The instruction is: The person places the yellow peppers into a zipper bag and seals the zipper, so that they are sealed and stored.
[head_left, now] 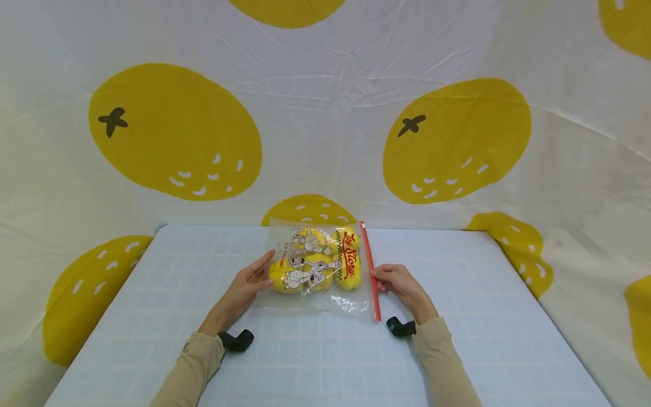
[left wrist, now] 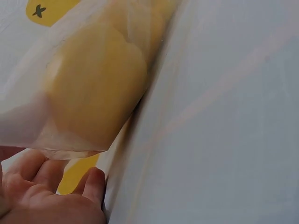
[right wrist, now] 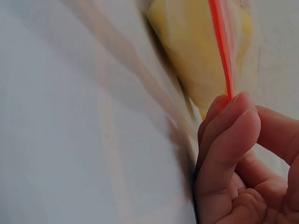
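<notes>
A clear zip bag (head_left: 330,302) with a red zip strip (head_left: 374,294) and Toy Story print lies across the middle of the table, its strip toward the right. Several smooth, rounded yellow items (left wrist: 98,84) fill it; their kind is unclear through the plastic. At the bag's left end my left hand (head_left: 246,287) holds the edge, thumb over the front and some fingers behind or below it. My right hand (head_left: 399,284) pinches the strip between thumb and fingers, as the right wrist view shows closely. A red strip (right wrist: 224,51) rises from those fingertips there.
A pale blue checked cloth covers the table (head_left: 315,362). Behind and beside it hangs a white curtain (head_left: 320,141) printed with large yellow fruit. Black wrist devices (head_left: 236,341) sit at both cuffs.
</notes>
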Tool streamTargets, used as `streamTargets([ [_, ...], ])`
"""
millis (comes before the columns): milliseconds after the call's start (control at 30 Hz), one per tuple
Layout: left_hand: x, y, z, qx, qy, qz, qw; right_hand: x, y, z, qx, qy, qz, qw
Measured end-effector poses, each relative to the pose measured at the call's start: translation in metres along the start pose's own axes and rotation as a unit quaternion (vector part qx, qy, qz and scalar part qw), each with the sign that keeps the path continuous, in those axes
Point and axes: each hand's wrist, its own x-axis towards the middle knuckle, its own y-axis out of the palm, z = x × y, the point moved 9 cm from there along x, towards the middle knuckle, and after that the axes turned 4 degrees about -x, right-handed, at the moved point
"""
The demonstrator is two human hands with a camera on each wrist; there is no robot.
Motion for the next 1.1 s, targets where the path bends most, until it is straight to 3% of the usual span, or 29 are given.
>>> streamTargets([
  [567, -0.007, 0.003, 0.0, -0.024, 0.017, 0.044, 0.9986, -0.002, 0.003, -0.001, -0.003, -0.009, 0.008, 0.9999],
  [667, -0.007, 0.004, 0.0, -0.017, 0.012, 0.04, 0.999, -0.002, 0.002, -0.001, -0.005, -0.007, 0.009, 0.9999],
  [933, -0.005, -0.002, -0.004, 0.016, -0.031, 0.003, 0.9994, -0.004, 0.0, 0.004, -0.027, -0.001, 0.023, 0.9994],
  [1000, -0.006, -0.006, -0.009, 0.049, -0.038, -0.008, 0.9981, -0.007, -0.005, 0.01, -0.06, -0.005, 0.026, 0.9978],
  [1100, -0.009, -0.013, -0.027, 0.128, -0.019, -0.024, 0.9913, -0.017, -0.021, 0.032, -0.123, -0.038, -0.006, 0.9916],
])
